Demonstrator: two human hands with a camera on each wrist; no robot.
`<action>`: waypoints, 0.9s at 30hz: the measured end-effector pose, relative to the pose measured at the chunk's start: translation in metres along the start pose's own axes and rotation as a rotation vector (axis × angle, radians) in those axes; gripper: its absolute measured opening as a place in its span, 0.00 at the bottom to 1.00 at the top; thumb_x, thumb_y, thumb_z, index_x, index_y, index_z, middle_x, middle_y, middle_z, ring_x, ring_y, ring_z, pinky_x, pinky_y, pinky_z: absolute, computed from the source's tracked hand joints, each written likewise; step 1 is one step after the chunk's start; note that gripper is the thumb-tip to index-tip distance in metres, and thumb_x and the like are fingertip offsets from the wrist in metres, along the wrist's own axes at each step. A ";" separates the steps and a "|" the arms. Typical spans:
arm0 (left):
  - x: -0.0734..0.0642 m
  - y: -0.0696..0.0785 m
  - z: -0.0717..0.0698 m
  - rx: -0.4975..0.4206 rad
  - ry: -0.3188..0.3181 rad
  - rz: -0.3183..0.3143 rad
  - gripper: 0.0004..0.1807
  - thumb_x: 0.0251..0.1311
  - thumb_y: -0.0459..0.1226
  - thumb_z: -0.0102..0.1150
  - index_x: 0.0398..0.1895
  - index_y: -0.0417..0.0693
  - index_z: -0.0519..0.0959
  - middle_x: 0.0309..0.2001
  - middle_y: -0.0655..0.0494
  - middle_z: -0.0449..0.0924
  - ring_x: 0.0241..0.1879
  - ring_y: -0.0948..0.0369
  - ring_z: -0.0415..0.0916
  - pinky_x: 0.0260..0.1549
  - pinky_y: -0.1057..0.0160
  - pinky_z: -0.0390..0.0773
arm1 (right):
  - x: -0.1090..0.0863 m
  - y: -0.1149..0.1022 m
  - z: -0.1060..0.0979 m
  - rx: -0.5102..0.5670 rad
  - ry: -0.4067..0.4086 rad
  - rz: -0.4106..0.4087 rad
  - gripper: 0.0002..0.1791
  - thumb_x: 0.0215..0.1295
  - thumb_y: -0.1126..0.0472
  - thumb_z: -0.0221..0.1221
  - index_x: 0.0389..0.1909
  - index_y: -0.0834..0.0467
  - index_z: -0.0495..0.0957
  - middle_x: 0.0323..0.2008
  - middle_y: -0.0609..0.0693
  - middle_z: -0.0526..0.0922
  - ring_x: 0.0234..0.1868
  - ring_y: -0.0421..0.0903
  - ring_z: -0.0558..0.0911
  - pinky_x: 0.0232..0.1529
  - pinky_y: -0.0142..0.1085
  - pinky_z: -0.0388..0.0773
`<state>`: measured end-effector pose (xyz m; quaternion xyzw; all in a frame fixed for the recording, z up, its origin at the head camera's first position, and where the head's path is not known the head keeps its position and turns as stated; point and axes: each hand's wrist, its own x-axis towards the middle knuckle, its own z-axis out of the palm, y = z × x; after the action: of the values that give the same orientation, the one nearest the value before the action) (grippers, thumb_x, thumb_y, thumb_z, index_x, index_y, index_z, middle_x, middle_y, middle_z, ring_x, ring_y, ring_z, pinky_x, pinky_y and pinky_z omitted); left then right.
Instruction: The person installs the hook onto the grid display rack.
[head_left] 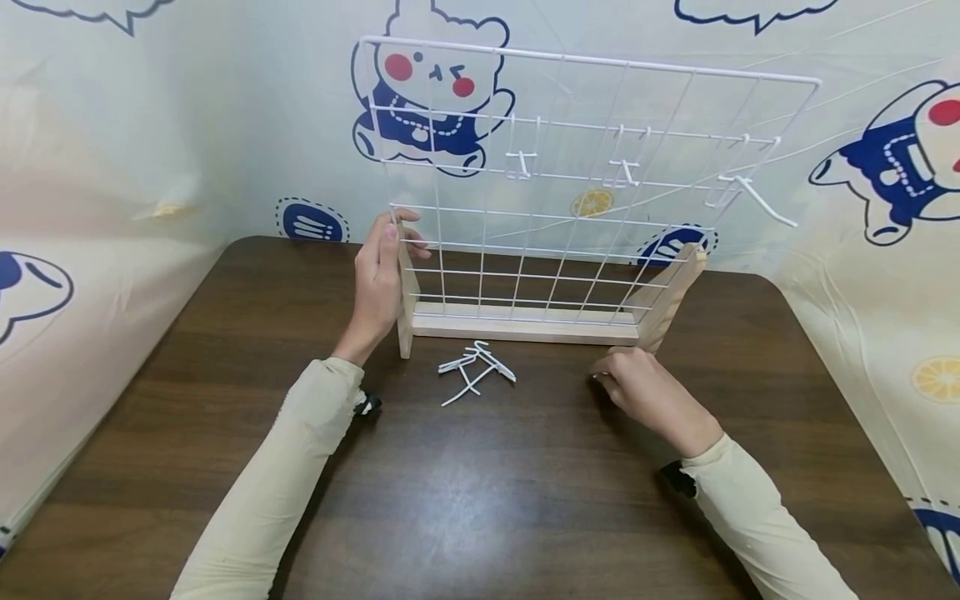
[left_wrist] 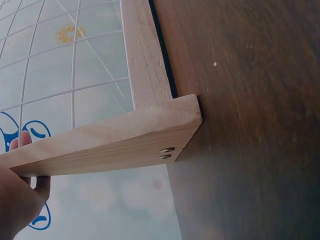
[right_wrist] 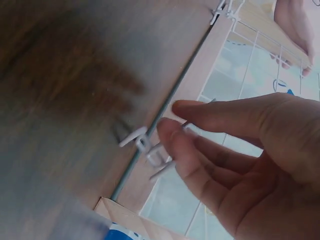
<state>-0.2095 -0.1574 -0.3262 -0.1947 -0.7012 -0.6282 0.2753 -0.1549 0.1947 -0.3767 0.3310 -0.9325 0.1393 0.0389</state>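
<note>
A white wire grid panel [head_left: 600, 60] stands in a pale wooden base [head_left: 525, 323] with two wooden side pieces. My left hand [head_left: 377, 279] grips the left side piece [left_wrist: 125, 145], its fingers reaching behind. Low at the base's right front, my right hand [head_left: 641, 387] pinches a white wire hook [right_wrist: 142, 142] between thumb and fingers; the hook is mostly hidden in the head view. Several loose white hooks [head_left: 454, 365] lie in a small pile before the base. Hooks hang on the grid at left [head_left: 522, 163], middle [head_left: 626, 171] and right [head_left: 765, 202].
The rack and pile stand on a dark brown wooden table [head_left: 450, 500]. Behind it hangs a pale patterned cloth [head_left: 225, 125] with cartoon bears, which also runs along both sides. Two screw heads [left_wrist: 166, 150] show on the left side piece.
</note>
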 end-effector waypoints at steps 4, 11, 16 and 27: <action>0.000 0.003 0.000 -0.004 -0.001 -0.004 0.20 0.78 0.34 0.30 0.56 0.28 0.69 0.40 0.25 0.75 0.39 0.32 0.76 0.48 0.42 0.74 | 0.001 -0.002 -0.002 0.015 0.024 -0.015 0.10 0.59 0.75 0.62 0.30 0.59 0.86 0.27 0.46 0.84 0.31 0.40 0.81 0.34 0.40 0.80; 0.000 0.002 0.000 -0.003 -0.001 -0.001 0.20 0.78 0.34 0.30 0.56 0.27 0.69 0.40 0.26 0.75 0.39 0.33 0.76 0.48 0.44 0.75 | 0.003 -0.004 -0.004 0.047 0.058 -0.031 0.09 0.62 0.73 0.61 0.29 0.58 0.86 0.25 0.45 0.82 0.30 0.41 0.80 0.35 0.40 0.80; 0.000 0.003 0.000 -0.006 0.006 0.006 0.20 0.78 0.34 0.31 0.56 0.26 0.69 0.39 0.25 0.75 0.38 0.33 0.76 0.48 0.44 0.75 | 0.004 -0.004 -0.004 0.094 0.067 -0.024 0.08 0.61 0.72 0.64 0.40 0.62 0.87 0.36 0.51 0.88 0.38 0.44 0.86 0.41 0.43 0.83; 0.000 0.004 0.001 -0.011 0.009 0.008 0.19 0.78 0.34 0.32 0.55 0.26 0.69 0.39 0.26 0.75 0.38 0.32 0.76 0.50 0.41 0.74 | 0.006 0.004 0.001 0.179 0.039 0.006 0.06 0.62 0.70 0.65 0.39 0.63 0.87 0.35 0.50 0.88 0.32 0.39 0.82 0.34 0.38 0.80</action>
<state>-0.2077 -0.1565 -0.3232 -0.1963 -0.6957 -0.6317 0.2800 -0.1624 0.1940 -0.3773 0.3275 -0.9164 0.2284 0.0270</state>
